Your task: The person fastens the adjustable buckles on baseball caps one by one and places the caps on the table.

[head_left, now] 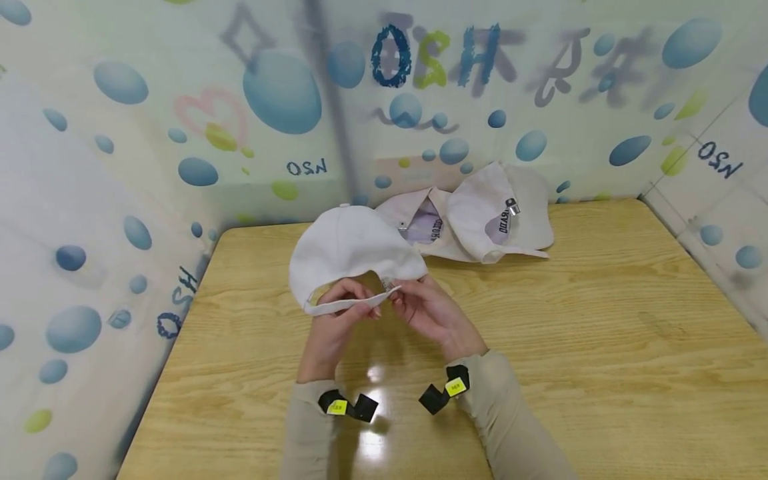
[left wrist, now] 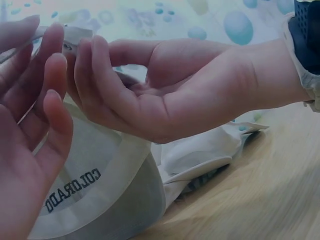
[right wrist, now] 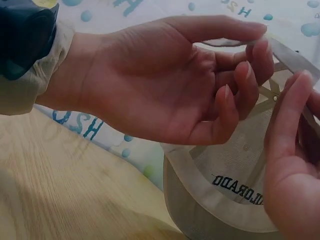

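Observation:
A white baseball cap (head_left: 342, 243) is held up over the table, crown away from me and back opening toward me. My left hand (head_left: 336, 320) pinches the back strap (head_left: 329, 307) between thumb and fingers, some of them inside the opening. Across from it my right hand (head_left: 429, 313) pinches the strap's other end, close to a small metal buckle (head_left: 386, 285). The two sets of fingertips almost meet there. Dark COLORADO lettering (left wrist: 72, 190) shows on the cap in the left wrist view, and the inner seams appear in the right wrist view.
Other pale caps (head_left: 480, 200) lie together at the back of the wooden table (head_left: 600, 333), one with a metal buckle (head_left: 512, 207) on its strap. A printed wall covering (head_left: 288, 193) with blue dots rises along the table's back and sides.

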### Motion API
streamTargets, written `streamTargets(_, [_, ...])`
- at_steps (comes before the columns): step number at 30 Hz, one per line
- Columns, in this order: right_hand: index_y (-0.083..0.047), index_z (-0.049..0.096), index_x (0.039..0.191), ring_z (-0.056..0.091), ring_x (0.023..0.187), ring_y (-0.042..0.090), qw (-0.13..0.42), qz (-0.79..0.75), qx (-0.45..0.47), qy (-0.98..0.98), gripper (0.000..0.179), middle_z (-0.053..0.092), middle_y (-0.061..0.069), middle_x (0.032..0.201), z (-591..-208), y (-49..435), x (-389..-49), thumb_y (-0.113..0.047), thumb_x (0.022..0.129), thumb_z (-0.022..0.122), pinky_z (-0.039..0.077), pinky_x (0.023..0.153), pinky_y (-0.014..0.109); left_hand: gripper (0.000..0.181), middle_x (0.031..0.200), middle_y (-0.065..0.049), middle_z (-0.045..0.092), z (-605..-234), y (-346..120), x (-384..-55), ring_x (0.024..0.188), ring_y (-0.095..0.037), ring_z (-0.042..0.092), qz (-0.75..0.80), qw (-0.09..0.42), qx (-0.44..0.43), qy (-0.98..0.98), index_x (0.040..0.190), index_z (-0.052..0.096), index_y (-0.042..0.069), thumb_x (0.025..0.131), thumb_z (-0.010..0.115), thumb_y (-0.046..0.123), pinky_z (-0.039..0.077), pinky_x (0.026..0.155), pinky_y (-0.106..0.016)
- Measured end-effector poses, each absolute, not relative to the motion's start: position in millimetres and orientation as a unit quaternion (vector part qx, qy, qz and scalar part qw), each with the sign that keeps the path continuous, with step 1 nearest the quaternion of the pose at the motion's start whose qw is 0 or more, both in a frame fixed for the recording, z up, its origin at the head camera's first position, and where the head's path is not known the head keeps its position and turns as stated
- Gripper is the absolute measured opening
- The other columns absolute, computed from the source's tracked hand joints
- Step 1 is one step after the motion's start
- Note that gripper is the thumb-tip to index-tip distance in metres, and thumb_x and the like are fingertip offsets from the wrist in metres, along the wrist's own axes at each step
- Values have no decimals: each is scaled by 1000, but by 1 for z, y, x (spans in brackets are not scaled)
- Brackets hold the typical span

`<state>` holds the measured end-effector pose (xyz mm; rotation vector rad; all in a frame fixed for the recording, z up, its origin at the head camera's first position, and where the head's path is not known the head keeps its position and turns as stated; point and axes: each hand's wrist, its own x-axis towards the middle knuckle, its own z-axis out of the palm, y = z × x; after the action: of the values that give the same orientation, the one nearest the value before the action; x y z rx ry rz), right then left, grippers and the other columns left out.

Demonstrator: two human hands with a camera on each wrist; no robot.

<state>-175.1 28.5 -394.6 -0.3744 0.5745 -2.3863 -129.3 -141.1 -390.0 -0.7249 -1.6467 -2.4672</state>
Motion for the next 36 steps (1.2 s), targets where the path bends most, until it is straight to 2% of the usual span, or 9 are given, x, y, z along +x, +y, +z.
streamTargets(6, [-9,43,98,59,71,11,318,-904,-176,225,22,58,6,84,-396,29,-176,3,83,55,48,64,17,11,79,-8,55,-386,-141,-127,71,-19,56,-801,35,-251,-543,86,47,3,86,58,6,48,66,-30])
streamTargets(11, [-9,43,97,60,70,11,314,-909,-160,222,25,59,7,82,-395,30,-176,2,82,60,48,63,17,14,80,-8,56,-384,-135,-127,71,-18,57,-776,27,-210,-594,92,52,4,82,63,5,49,65,-30])
streamTargets(14, [-8,43,96,60,67,11,311,-913,-139,227,26,59,6,80,-394,30,-175,1,80,62,48,61,17,13,78,-8,57,-383,-132,-127,70,-19,57,-765,30,-193,-614,92,53,4,82,61,1,49,65,-31])
streamTargets(20, [-7,45,95,60,65,12,313,-911,-132,233,24,58,7,79,-392,29,-174,1,80,62,48,59,18,9,79,-9,61,-379,-132,-125,72,-20,60,-777,39,-213,-591,90,50,2,85,56,-2,50,66,-32])
streamTargets(25, [-6,46,97,58,66,13,303,-902,-173,254,21,58,7,80,-392,28,-174,1,82,60,48,59,18,9,82,-10,59,-377,-134,-124,74,-20,60,-784,30,-240,-572,89,51,3,85,55,-4,50,67,-32])
streamTargets(33, [-7,40,112,58,81,17,281,-890,-202,297,38,48,10,98,-390,27,-174,-1,82,62,50,64,24,5,78,-7,58,-381,-137,-125,70,-18,59,-784,9,-237,-573,89,57,4,85,58,2,50,65,-30])
streamTargets(36, [-7,39,112,57,79,16,283,-891,-193,297,39,47,9,97,-390,27,-174,-2,81,63,50,65,23,4,78,-8,57,-383,-138,-126,69,-19,58,-787,17,-249,-564,90,55,4,86,56,4,49,65,-30])
